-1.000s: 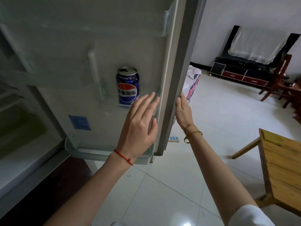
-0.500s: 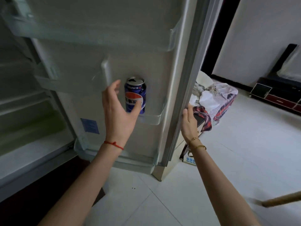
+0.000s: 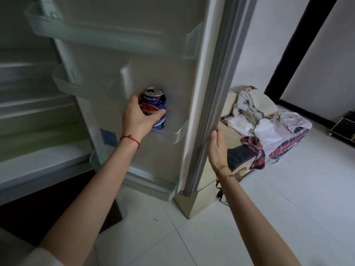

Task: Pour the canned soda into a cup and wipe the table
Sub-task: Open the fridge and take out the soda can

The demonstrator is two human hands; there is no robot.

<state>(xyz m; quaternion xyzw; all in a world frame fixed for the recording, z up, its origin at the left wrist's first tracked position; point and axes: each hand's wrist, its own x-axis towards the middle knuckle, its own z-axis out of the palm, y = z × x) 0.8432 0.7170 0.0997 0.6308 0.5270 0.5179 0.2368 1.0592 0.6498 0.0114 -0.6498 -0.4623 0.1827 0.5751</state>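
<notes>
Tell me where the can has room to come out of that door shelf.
Above the can and toward the door edge it is bare. The left hand wraps it; the divider crowds its left.

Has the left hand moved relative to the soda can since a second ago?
Yes. The left hand has closed in on the soda can, up and toward the door shelf, and now wraps it; the can sits on the same shelf.

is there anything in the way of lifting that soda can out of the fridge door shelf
Nothing blocks the grasp: the left hand is already wrapped around the soda can. The can stands in the clear door shelf, whose front lip rises in front of its base, so it likely has to go up before coming out. No cup or table shows.
</notes>
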